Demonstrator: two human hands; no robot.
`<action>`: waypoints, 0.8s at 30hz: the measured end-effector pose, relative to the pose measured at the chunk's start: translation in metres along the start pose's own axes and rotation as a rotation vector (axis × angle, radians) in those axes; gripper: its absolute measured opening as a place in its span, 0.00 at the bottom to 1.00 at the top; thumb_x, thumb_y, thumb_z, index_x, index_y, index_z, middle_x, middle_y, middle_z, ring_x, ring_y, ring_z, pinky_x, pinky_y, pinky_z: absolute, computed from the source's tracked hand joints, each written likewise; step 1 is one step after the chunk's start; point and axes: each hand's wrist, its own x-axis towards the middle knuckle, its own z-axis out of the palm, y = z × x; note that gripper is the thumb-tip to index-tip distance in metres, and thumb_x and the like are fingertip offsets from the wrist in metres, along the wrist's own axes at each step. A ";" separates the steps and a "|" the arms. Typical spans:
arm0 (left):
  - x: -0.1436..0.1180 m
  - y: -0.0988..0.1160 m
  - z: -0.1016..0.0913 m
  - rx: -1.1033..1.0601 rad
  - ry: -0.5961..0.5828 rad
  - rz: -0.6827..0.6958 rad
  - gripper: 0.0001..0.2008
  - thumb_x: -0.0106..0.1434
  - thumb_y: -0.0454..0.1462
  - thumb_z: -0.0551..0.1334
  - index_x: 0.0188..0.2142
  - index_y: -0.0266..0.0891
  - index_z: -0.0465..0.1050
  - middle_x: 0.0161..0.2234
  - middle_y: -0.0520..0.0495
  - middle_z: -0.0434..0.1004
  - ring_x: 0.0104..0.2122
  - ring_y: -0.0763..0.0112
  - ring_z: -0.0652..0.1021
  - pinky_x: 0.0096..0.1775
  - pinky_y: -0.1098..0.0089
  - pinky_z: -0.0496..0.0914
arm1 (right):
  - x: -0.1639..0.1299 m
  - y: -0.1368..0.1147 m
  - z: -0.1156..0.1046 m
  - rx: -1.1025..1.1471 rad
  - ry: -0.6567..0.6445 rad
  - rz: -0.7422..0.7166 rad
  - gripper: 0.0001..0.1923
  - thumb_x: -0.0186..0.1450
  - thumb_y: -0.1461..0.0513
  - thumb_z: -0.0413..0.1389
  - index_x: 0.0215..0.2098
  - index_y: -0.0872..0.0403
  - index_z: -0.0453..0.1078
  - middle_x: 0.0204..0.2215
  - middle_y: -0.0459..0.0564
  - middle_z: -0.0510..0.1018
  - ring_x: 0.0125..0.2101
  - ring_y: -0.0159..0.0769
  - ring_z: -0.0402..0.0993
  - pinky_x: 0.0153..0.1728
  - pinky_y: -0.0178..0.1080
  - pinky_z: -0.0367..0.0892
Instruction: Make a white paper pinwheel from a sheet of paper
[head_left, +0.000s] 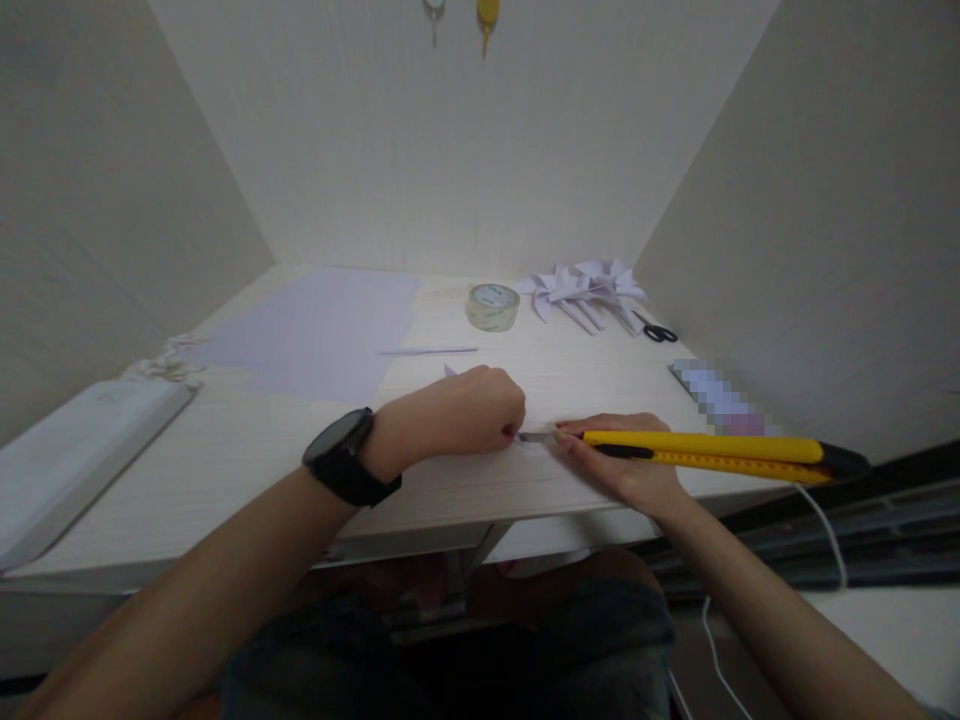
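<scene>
My right hand (630, 460) is closed round the front end of a yellow utility knife (705, 445), whose handle stretches out to the right. Its thin blade (536, 437) points left and reaches the fingers of my left hand (472, 410). That hand is a fist low over the white table, with a black watch on the wrist. Pale bits of white paper (449, 371) peek out behind the fist and at its fingertips; the rest is hidden by the hand. A thin rolled paper stick (427, 351) lies just beyond.
Large white sheets (322, 330) cover the back left of the table (255, 480). A tape roll (493, 307), paper pinwheels (574, 290) and black-handled scissors (660, 333) lie at the back. A blurred flat object (716, 398) lies right, a white box (90, 450) left. Walls enclose three sides.
</scene>
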 end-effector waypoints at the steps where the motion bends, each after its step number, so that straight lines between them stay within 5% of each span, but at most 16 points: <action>1: 0.001 -0.001 -0.001 -0.009 -0.006 -0.005 0.09 0.53 0.30 0.60 0.25 0.39 0.80 0.24 0.45 0.79 0.23 0.70 0.74 0.28 0.70 0.65 | 0.000 0.000 0.000 0.002 -0.002 -0.001 0.09 0.62 0.56 0.61 0.29 0.50 0.82 0.31 0.49 0.85 0.29 0.41 0.83 0.33 0.39 0.79; 24: 0.008 -0.007 -0.004 -0.065 -0.058 0.014 0.08 0.51 0.30 0.62 0.24 0.41 0.81 0.22 0.47 0.79 0.20 0.72 0.71 0.27 0.70 0.62 | 0.001 -0.002 -0.001 -0.009 -0.012 -0.016 0.08 0.62 0.57 0.61 0.29 0.50 0.82 0.32 0.50 0.85 0.30 0.43 0.83 0.33 0.41 0.80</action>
